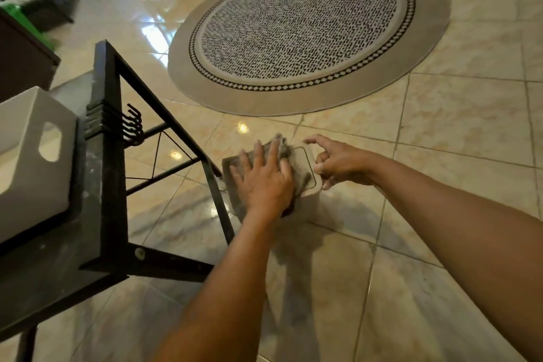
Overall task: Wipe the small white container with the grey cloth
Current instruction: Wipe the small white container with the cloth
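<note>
A small white container [305, 159] stands on the tiled floor, just right of a black metal rack leg. A grey cloth [299, 173] is spread over its lid. My left hand [263, 182] lies flat on the cloth, fingers spread, pressing it onto the lid and hiding most of the top. My right hand [338, 163] is at the container's right edge, thumb and lower fingers touching its side while the index finger is lifted. The container's lower body is mostly hidden under my left hand and wrist.
A black metal rack [108, 173] with hooks [133, 126] stands at left, carrying a white bin [35, 156] with a handle cutout. A round patterned rug [308, 29] lies on the glossy tiles beyond the container. Dark furniture sits at far left.
</note>
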